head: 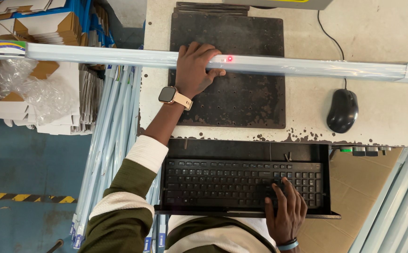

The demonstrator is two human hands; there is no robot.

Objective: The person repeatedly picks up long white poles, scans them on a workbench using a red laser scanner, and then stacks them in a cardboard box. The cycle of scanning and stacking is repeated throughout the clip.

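Observation:
A long pale tube light [307, 66] lies across the dark perforated metal plate [241, 100] on the worn white workbench [382, 117]. My left hand [194, 68], with a smartwatch on the wrist, rests on the tube and presses it onto the plate. A small red light dot [229, 58] glows on the tube just right of my fingers. My right hand [286, 211] lies on the black keyboard [222, 182] in the pull-out tray, fingers near its right-hand keys.
A black wired mouse [342, 110] sits on the bench at right. Bundles of similar tubes [115, 136] lean at the left and lower right. Flat cardboard boxes [40, 28] and crumpled plastic wrap [26, 86] are piled at left above a blue floor.

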